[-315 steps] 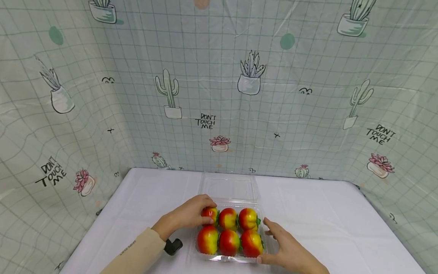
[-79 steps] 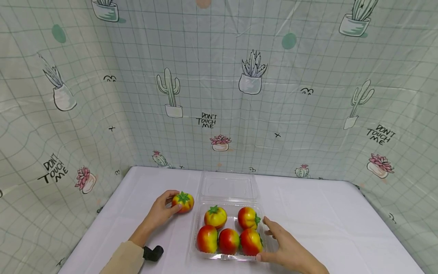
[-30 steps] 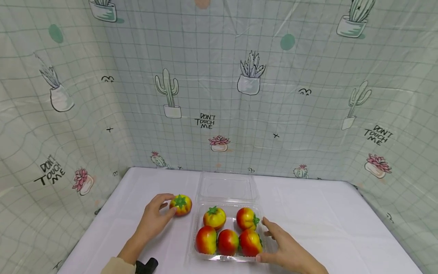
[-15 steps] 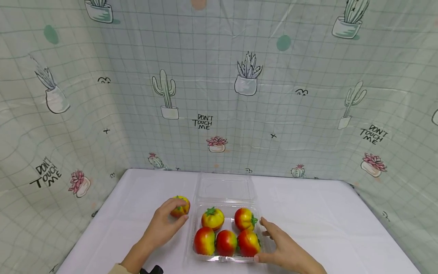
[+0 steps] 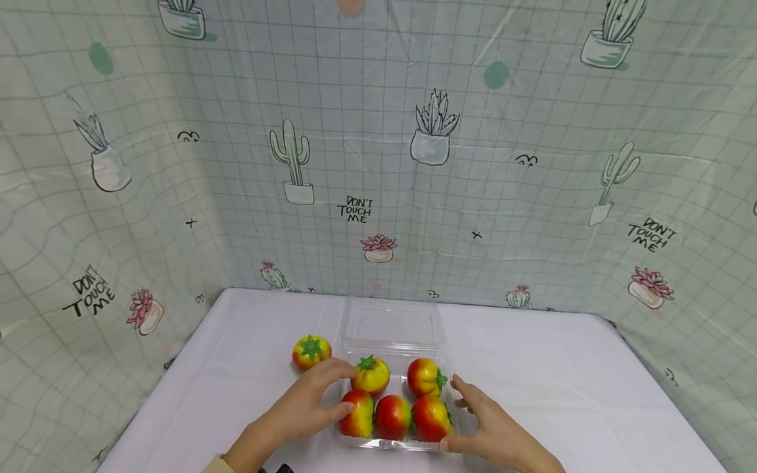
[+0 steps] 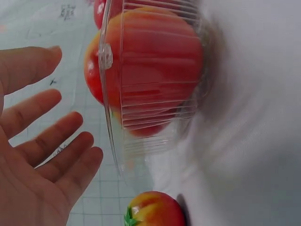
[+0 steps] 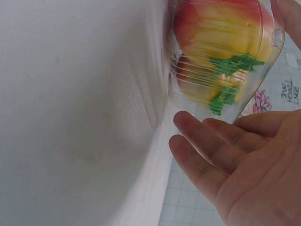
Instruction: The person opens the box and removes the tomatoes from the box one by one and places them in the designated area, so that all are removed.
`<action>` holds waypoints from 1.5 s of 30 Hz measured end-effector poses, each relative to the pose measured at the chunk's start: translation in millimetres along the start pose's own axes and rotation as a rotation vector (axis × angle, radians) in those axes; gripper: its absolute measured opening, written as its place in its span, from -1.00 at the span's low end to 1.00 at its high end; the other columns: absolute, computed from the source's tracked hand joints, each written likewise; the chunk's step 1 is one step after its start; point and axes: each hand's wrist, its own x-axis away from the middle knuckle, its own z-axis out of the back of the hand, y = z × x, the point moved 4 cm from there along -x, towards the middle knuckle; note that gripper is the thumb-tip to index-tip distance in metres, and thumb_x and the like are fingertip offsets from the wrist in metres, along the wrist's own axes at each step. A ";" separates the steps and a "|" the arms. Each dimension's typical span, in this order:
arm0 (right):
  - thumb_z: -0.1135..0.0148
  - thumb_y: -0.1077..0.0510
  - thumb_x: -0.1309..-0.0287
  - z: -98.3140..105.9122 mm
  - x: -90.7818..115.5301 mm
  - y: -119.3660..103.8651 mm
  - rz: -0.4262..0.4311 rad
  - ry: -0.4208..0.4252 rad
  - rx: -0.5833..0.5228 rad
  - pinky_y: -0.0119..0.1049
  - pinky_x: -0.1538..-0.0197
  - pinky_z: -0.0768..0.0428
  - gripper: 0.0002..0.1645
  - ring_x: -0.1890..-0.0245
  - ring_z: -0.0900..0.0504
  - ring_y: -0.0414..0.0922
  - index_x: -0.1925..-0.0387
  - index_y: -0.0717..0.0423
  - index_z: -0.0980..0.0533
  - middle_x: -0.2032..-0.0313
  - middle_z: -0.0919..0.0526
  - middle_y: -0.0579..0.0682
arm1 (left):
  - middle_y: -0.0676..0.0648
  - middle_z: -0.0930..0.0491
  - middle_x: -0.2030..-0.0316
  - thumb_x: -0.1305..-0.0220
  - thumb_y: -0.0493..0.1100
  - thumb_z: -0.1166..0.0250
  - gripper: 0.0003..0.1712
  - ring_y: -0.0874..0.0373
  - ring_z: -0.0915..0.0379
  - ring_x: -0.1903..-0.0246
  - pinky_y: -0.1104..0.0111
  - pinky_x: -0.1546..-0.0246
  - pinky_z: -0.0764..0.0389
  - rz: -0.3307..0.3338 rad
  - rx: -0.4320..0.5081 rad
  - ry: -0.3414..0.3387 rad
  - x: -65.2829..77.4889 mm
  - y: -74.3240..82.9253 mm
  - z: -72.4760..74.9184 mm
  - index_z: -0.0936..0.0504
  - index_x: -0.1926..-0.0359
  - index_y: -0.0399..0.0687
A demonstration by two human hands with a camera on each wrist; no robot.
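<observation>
A clear plastic clamshell box (image 5: 393, 445) lies on the table, lid folded back. Red-and-yellow fruits with green leafy tops, like persimmons, fill part of it: one back left (image 5: 370, 376), one back right (image 5: 424, 377) and three in the front row (image 5: 393, 418). Another fruit (image 5: 311, 353) rests on the cloth left of the box. My left hand (image 5: 307, 402) reaches over the box's left edge, thumb and fingers spread and nothing held; the left wrist view shows a gap to the box (image 6: 155, 70). My right hand (image 5: 493, 430) stays at the box's right side, fingers extended, thumb by the front right corner.
The transparent lid (image 5: 392, 323) lies flat behind the box. White cloth (image 5: 532, 368) covers the table, and a grid-patterned curtain with cactus prints (image 5: 378, 164) encloses the back and sides.
The left hand took a fruit from the box's back row, set it on the cloth to the left, let go, and moved right over the box. The right hand has stayed put.
</observation>
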 end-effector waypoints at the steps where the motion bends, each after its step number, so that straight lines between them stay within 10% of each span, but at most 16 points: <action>1: -0.47 -0.27 0.22 -0.2 0.1 -0.1 -0.007 -0.001 -0.002 0.25 0.01 -0.50 0.30 -0.17 -0.40 0.15 -0.45 0.14 -0.04 -0.33 -0.26 0.19 | 0.09 -0.47 -0.05 -0.18 -0.14 -0.37 -0.57 0.14 -0.38 -0.08 0.19 -0.16 -0.45 0.002 -0.009 -0.017 0.3 0.7 -1.5 -0.52 -0.08 0.05; 23: -0.45 -0.27 0.19 -0.3 -2.4 1.9 0.007 -0.014 -0.008 0.27 0.02 -0.50 0.30 -0.16 -0.41 0.15 -0.45 0.17 -0.02 -0.33 -0.25 0.22 | 0.18 -0.48 -0.01 -0.12 0.05 -0.40 -0.47 0.23 -0.36 -0.06 0.22 -0.19 -0.41 -0.045 -0.267 -0.218 -5.1 10.1 -9.0 -0.55 -0.12 0.07; 45: -0.46 -0.27 0.19 -0.4 -4.2 3.5 0.012 -0.018 -0.016 0.29 0.00 -0.47 0.31 -0.17 -0.41 0.15 -0.46 0.15 0.00 -0.35 -0.22 0.22 | 0.21 -0.44 0.06 -0.09 0.04 -0.41 -0.46 0.33 -0.36 0.07 0.32 -0.10 -0.47 0.000 -0.303 -0.309 -17.1 13.7 -12.6 -0.56 -0.12 0.09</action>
